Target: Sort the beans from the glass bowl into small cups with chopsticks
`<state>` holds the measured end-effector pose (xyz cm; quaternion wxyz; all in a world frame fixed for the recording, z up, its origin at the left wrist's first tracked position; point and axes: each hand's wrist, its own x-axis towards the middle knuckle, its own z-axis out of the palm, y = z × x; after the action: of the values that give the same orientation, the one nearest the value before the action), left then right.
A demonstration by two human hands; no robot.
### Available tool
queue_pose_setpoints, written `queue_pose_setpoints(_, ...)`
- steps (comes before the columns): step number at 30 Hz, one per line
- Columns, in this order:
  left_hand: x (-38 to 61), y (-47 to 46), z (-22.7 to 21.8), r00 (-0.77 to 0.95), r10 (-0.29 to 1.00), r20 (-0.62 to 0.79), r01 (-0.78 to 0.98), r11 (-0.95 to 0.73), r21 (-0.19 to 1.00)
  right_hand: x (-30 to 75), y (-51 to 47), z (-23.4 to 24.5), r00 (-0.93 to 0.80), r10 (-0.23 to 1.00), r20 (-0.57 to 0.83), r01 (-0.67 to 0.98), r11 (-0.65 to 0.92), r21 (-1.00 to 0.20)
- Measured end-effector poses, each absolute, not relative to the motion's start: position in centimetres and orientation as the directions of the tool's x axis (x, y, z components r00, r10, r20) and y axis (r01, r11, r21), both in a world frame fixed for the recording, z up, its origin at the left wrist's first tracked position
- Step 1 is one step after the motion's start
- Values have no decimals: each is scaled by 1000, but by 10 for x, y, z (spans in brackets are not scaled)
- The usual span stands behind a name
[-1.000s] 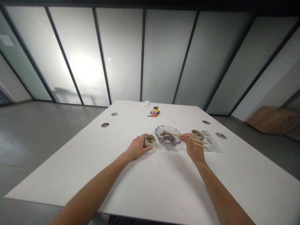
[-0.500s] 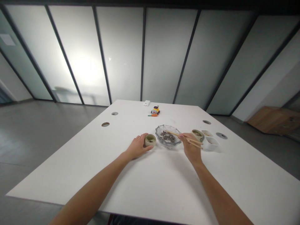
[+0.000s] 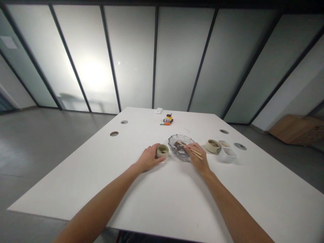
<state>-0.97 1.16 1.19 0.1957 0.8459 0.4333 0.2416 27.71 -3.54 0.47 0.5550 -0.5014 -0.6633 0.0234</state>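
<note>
Steadying the round pale-green ceramic cup [image 3: 163,155] (presumably against sliding), the left hand [image 3: 149,158] curls round it; the right hand [image 3: 198,162] pinches tan wooden chopsticks [image 3: 197,153], angled to reach into the scalloped clear-glass bowl [image 3: 173,151] at two o'clock.

You face white glare in the frosted panels [image 3: 93,72] at left, dimmer light rightward, soft shadows on your table [image 3: 157,199], stretched edges, small details blurred.
</note>
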Motion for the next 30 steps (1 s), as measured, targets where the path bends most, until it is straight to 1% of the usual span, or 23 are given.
queue_pose_setpoints(5, -10, 11, 14, 519, 822, 233, 637, -554, 536, 279, -35, 6, 133, 624, 770, 651, 530, -543)
queue_pose_setpoints(7, -10, 10, 15, 519, 823, 231, 639, -553, 534, 280, -35, 5, 125, 617, 777, 653, 538, -533)
queue_pose_setpoints(14, -10, 10, 15, 514, 825, 233, 638, -550, 539, 284, -35, 3, 55, 688, 723, 650, 525, -549)
queue_pose_setpoints(18, -10, 9, 16, 520, 821, 237, 630, -556, 542, 285, -36, 2, 30, 691, 722, 655, 533, -536)
queue_pose_setpoints(21, -10, 10, 16, 523, 821, 229, 634, -555, 539, 284, -36, 3, 61, 683, 728, 656, 523, -545)
queue_pose_setpoints(24, -10, 11, 15, 521, 823, 226, 637, -551, 539, 286, -36, 7, 135, 645, 752, 669, 500, -550)
queue_pose_setpoints(26, -10, 12, 14, 516, 826, 227, 638, -548, 542, 287, -36, 11, 219, 618, 755, 666, 471, -579)
queue_pose_setpoints(27, -10, 12, 13, 515, 826, 229, 637, -547, 543, 286, -37, 13, 270, 613, 742, 641, 461, -614)
queue_pose_setpoints(28, -10, 12, 13, 513, 827, 230, 637, -547, 543, 285, -38, 15, 322, 618, 717, 590, 462, -662)
queue_pose_setpoints(30, -10, 11, 13, 512, 827, 233, 637, -547, 543, 281, -41, 18, 388, 666, 638, 421, 487, -765)
